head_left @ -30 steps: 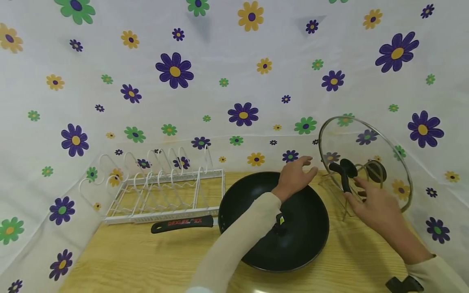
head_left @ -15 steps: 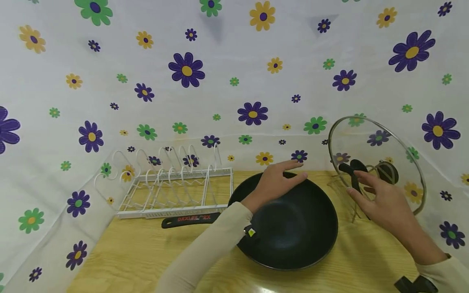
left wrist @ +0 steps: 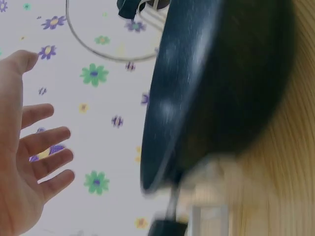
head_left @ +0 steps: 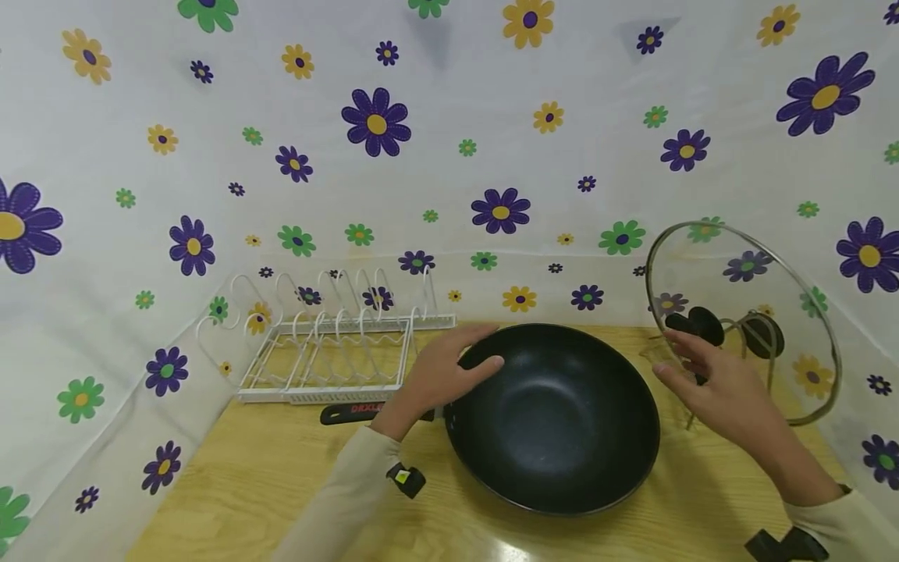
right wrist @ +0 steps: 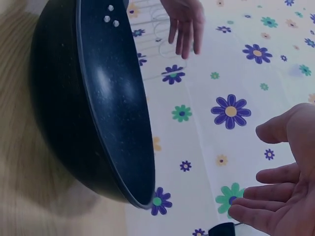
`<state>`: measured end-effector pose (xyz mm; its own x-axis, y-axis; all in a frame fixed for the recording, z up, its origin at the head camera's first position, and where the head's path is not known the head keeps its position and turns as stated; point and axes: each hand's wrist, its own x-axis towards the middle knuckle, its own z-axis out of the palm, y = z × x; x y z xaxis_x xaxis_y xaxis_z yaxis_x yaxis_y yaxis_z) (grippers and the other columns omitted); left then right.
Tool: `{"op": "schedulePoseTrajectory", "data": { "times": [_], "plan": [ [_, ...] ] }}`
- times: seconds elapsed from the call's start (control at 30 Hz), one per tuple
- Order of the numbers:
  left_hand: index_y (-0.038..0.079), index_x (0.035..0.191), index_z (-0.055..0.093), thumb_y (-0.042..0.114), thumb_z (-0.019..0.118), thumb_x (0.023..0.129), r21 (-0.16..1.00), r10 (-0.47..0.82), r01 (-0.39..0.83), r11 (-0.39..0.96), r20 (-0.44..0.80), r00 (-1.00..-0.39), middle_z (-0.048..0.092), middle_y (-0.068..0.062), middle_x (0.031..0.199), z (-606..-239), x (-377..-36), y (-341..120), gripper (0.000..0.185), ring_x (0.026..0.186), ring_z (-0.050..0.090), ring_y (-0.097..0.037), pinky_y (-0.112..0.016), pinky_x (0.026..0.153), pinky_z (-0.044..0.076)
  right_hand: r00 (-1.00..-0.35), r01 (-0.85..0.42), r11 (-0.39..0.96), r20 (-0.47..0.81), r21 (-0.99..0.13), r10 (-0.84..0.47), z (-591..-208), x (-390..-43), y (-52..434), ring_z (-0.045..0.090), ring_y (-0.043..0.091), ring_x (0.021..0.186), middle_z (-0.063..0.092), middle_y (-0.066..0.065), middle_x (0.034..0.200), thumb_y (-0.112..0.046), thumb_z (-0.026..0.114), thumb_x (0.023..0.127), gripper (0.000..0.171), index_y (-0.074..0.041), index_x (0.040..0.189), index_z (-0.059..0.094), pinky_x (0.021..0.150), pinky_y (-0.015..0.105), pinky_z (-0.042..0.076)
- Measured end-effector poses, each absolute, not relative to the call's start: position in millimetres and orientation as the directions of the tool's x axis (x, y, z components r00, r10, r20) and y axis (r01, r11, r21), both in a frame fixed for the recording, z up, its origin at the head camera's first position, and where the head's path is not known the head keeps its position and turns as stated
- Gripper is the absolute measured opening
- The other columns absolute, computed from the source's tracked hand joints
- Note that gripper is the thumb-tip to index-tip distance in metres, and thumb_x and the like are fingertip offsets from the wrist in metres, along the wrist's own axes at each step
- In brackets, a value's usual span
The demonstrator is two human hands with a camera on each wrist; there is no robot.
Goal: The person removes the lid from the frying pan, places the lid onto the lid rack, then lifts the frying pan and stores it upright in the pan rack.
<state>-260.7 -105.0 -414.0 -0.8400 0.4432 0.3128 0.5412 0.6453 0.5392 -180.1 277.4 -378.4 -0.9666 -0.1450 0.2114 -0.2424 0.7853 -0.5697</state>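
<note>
Both hands hover beside a black wok (head_left: 555, 417) that sits on the wooden worktop (head_left: 267, 484).

The left hand (head_left: 438, 375) has its fingers spread and relaxed at the wok's left rim, holding nothing; whether they touch the rim cannot be told. The right hand (head_left: 716, 382) is likewise unclenched, near the black knob of a glass lid (head_left: 744, 320) propped upright in a wire stand at the right. A careless nudge from the right hand could likely tip the lid off its stand, and a one-sided push could rock the round-bottomed wok. The wok's handle (head_left: 347, 411) is mostly hidden under the left forearm, before a white dish rack (head_left: 330, 351). Both wrist views are motion-blurred.
</note>
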Motion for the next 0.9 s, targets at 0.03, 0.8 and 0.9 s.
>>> {"op": "schedulePoseTrajectory", "data": {
  "times": [0.03,0.8,0.9],
  "plan": [
    [0.026,0.150,0.054,0.059,0.062,0.096,0.525,0.448,0.536,0.661,0.297,-0.843,0.054,0.004,0.151,-415,-259,-112,0.064,0.140,0.050,-0.022,-0.051,0.113,0.041,-0.967,-0.244,0.782,0.203,-0.574,-0.153,-379,-180,276,0.058,0.056,0.120,0.052,0.037,0.141,-0.040,0.059,0.105,0.066,0.001,0.153,0.041,0.092,0.068,0.049],
    [0.018,0.133,0.069,0.057,0.066,0.095,0.401,0.472,0.505,0.764,0.187,-0.862,0.070,0.001,0.128,-450,-223,-219,0.055,0.114,0.068,-0.022,-0.048,0.095,0.055,-0.980,-0.199,0.762,0.133,-0.617,-0.149,-423,-175,253,0.057,0.053,0.122,0.049,0.034,0.146,-0.037,0.061,0.104,0.063,0.004,0.149,0.045,0.096,0.063,0.050],
    [0.016,0.130,0.071,0.058,0.065,0.095,0.394,0.458,0.486,0.780,0.168,-0.873,0.072,0.000,0.124,-452,-222,-225,0.055,0.111,0.069,-0.022,-0.048,0.093,0.055,-0.978,-0.207,0.767,0.145,-0.607,-0.149,-429,-177,252,0.058,0.054,0.121,0.048,0.035,0.146,-0.035,0.062,0.104,0.063,0.006,0.149,0.045,0.094,0.062,0.051]
  ]
}}
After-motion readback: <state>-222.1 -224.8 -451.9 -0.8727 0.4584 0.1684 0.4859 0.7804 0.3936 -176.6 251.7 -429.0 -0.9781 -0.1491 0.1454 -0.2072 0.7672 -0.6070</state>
